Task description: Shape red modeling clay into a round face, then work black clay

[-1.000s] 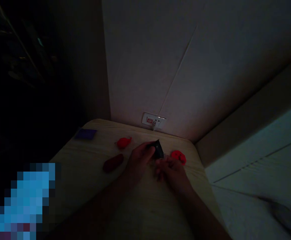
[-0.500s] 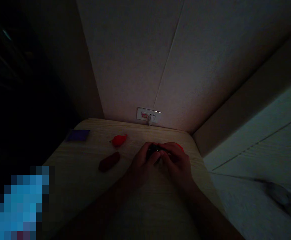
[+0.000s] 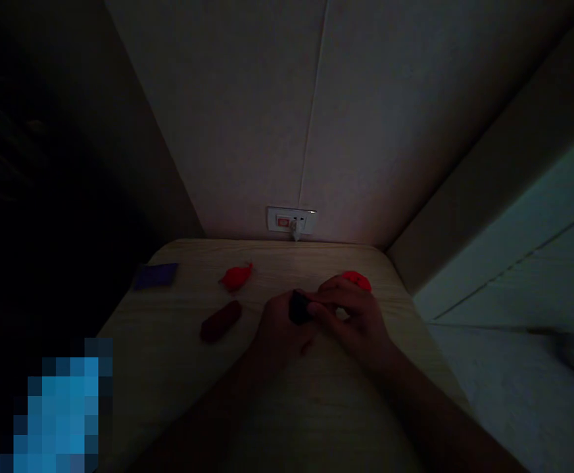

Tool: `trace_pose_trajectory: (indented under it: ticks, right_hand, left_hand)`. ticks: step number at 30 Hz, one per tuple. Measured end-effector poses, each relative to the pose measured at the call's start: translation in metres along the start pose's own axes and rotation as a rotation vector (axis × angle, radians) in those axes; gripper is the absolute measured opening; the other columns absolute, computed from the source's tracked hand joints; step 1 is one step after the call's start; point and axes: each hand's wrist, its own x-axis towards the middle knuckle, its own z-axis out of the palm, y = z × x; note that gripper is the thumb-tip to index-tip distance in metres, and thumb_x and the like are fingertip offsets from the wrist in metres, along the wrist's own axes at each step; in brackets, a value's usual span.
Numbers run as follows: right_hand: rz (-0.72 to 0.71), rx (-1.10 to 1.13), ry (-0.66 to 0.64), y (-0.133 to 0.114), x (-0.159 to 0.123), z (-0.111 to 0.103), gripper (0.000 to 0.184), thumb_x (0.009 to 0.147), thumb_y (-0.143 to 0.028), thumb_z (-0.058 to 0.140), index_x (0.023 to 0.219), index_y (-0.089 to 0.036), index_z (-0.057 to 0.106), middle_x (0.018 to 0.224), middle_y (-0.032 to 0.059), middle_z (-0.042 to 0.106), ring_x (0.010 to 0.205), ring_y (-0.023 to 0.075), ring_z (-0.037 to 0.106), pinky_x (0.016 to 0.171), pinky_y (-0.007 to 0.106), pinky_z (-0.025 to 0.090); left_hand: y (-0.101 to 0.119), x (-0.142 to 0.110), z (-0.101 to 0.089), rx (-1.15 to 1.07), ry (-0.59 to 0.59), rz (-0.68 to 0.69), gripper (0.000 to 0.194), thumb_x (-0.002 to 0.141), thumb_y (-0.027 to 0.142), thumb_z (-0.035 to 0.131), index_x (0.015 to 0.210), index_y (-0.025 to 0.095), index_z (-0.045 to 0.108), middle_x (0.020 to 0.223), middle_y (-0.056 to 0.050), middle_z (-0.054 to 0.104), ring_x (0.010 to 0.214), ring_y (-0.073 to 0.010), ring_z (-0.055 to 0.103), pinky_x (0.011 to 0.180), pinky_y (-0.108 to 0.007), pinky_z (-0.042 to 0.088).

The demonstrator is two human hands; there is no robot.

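My right hand (image 3: 353, 312) pinches a small dark block-like object (image 3: 299, 307) between thumb and fingertips, just over the table. My left hand (image 3: 277, 328) is closed around the other side of the same object. The dim light hides its exact kind. Close behind my right hand's knuckles lies a bright red rounded thing (image 3: 358, 280), partly covered by the hand. To the left of my hands are a dark red oblong case-like thing (image 3: 221, 321) and a bright red bundle (image 3: 236, 277) with a pointed, twisted end.
A flat purple packet (image 3: 156, 276) lies at the far left corner of the pale wooden tabletop (image 3: 287, 410). A wall socket (image 3: 291, 221) with a plug in it sits just above the back edge. A panel (image 3: 494, 197) rises along the right side.
My hands have shifted their hold, and more of the dark object shows, with my right fingertips at its right side. More of the red rounded thing is uncovered. The camera view has turned slightly.
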Motion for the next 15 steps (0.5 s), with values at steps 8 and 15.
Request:
trace_pose_trajectory:
  ticks: [8, 15]
  right_hand:
    - [-0.004, -0.025, -0.066, 0.0, -0.002, 0.002, 0.017, 0.095, -0.032, 0.068, 0.087, -0.02, 0.078, 0.085, 0.0058, 0.065, 0.072, 0.0162, 0.061, 0.059, 0.027, 0.049]
    - [0.291, 0.301, 0.067, 0.012, -0.003, 0.013, 0.023, 0.088, -0.039, 0.074, 0.101, -0.02, 0.072, 0.076, 0.0018, 0.066, 0.062, 0.0141, 0.058, 0.053, 0.024, 0.044]
  left_hand:
    - [-0.007, 0.001, 0.0, -0.063, 0.054, 0.02, 0.013, 0.069, 0.018, 0.072, 0.077, 0.017, 0.062, 0.05, 0.008, 0.056, 0.034, -0.0065, 0.043, 0.033, -0.017, 0.032]
    - [0.0, 0.005, -0.002, -0.116, 0.02, -0.029, 0.024, 0.073, 0.027, 0.077, 0.083, 0.02, 0.057, 0.042, 0.009, 0.054, 0.029, -0.0106, 0.046, 0.029, -0.019, 0.037]
